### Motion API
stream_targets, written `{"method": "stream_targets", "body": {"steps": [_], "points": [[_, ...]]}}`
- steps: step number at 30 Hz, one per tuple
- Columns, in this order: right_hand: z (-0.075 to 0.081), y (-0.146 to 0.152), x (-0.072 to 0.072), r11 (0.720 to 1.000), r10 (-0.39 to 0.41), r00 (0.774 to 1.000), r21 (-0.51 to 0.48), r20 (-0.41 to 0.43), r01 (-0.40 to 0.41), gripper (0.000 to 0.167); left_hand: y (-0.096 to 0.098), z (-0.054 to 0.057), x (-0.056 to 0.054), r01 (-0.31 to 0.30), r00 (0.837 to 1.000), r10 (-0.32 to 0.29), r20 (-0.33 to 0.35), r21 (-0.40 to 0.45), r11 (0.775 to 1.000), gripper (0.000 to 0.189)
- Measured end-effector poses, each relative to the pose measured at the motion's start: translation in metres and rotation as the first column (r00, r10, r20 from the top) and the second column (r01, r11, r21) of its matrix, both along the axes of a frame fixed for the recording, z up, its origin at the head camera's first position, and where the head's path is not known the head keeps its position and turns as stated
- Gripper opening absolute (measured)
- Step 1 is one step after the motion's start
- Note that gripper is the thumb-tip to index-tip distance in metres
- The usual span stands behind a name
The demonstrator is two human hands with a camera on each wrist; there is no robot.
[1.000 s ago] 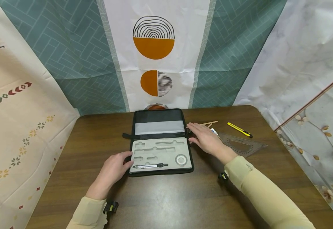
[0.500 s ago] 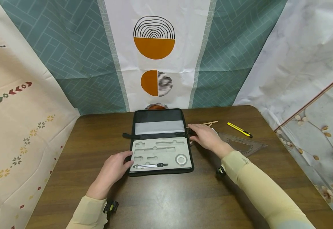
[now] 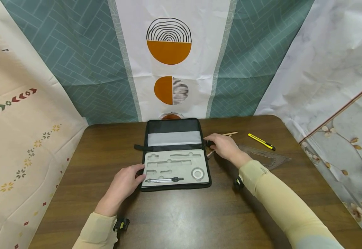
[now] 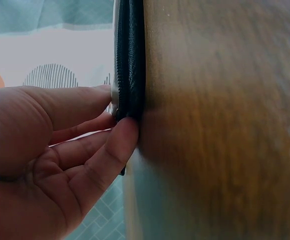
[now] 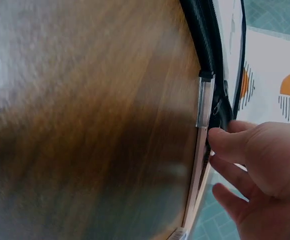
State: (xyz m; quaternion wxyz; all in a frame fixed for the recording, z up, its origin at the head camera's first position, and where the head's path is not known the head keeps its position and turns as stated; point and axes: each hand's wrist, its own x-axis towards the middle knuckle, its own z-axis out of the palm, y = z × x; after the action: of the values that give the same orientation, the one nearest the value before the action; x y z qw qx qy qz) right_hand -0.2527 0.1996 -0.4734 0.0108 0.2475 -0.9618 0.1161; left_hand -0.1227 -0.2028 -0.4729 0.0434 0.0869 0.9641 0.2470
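Case (image 3: 181,169): open, between both hands.
Left hand (image 3: 123,183): relaxed fingers touch its left edge.
Right hand (image 3: 226,147): at its black tab (image 5: 226,111); whether gripping, I cannot tell.
Set square (image 3: 275,159): right of right hand, marks too small for reading.

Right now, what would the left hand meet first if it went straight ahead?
The open case: the left hand seems to touch its left edge. The grey insert would likely come next.
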Motion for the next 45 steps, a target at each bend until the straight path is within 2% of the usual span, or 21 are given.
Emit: {"method": "stream_targets", "body": {"steps": [12, 32, 45], "points": [[0.0001, -0.0054, -0.006, 0.997, 0.064, 0.995, 0.046, -0.071, -0.061, 0.038, 0.0002, 0.0001, 0.0008, -0.005, 1.0, 0.005, 0.011, 0.006, 1.0, 0.044], [-0.0013, -0.0028, -0.0068, 0.997, 0.04, 0.997, 0.064, -0.067, -0.036, 0.022, 0.0006, 0.0018, 0.0008, -0.006, 1.0, 0.006, 0.018, 0.01, 1.0, 0.044], [-0.0052, -0.0003, -0.004, 1.0, 0.015, 0.998, 0.026, -0.06, -0.013, 0.023, 0.0003, 0.0017, -0.0003, -0.002, 1.0, 0.002, 0.004, 0.005, 1.0, 0.044]]}}
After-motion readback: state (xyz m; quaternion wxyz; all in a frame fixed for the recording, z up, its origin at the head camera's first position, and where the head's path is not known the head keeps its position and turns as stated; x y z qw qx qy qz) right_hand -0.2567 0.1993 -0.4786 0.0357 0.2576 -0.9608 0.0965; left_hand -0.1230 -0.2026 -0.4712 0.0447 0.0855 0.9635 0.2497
